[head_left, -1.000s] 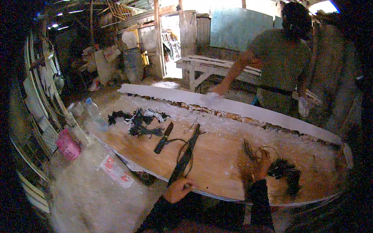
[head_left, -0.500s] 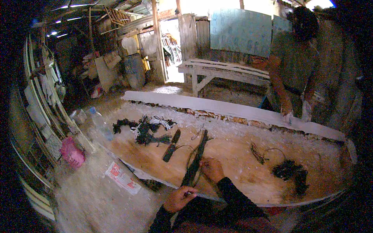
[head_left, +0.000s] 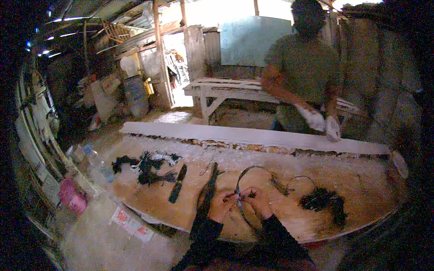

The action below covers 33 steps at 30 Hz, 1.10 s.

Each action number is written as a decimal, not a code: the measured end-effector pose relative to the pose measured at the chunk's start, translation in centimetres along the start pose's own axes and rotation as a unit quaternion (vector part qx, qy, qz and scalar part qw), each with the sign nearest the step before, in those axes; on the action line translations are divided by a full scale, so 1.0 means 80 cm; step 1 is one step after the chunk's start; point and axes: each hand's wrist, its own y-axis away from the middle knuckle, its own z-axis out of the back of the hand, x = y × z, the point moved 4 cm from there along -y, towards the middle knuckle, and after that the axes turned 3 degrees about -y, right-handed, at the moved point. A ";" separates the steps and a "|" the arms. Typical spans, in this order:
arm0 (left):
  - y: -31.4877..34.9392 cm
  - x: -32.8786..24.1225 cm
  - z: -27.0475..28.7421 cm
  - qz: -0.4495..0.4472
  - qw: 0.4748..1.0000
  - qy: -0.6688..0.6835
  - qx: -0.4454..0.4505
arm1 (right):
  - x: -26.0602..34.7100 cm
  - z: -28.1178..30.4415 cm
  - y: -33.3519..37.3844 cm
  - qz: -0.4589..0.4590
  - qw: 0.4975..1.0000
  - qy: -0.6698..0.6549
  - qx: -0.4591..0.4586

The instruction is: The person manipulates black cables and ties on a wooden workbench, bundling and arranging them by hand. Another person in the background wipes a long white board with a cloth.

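My left hand [head_left: 221, 205] and my right hand [head_left: 257, 202] meet in front of me over the wooden board [head_left: 289, 217]. Both pinch a thin, dark, curved strip [head_left: 244, 173], which arcs up above the fingers and hangs down below them. Just left of my left hand lies a long dark stick [head_left: 208, 187], its near end reaching the board's front edge. Farther left is a shorter dark piece [head_left: 177, 184], perhaps a knife. What exactly the fingertips do on the strip is too blurred to make out.
Dark and white cord bundles [head_left: 149, 169] lie at the board's left, a dark tangle [head_left: 323, 202] at its right. A person [head_left: 303, 67] leans over the long white plank [head_left: 253, 140] behind. A plastic bottle [head_left: 101, 167] and pink bag [head_left: 71, 195] stand left.
My hands have come together away from the stick, now holding the strip between them. The view has shifted right. The other person has moved closer, hands still at the white plank.
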 end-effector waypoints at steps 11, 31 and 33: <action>-0.126 0.076 -0.105 0.141 0.961 0.206 0.116 | -0.013 0.095 -0.031 0.012 0.994 -0.046 -0.099; -0.138 0.099 -0.121 0.186 0.925 0.249 0.218 | -0.044 0.111 -0.049 -0.089 0.954 -0.257 -0.125; -0.139 0.100 -0.123 0.176 0.927 0.250 0.215 | -0.040 0.111 -0.051 -0.068 0.963 -0.233 -0.118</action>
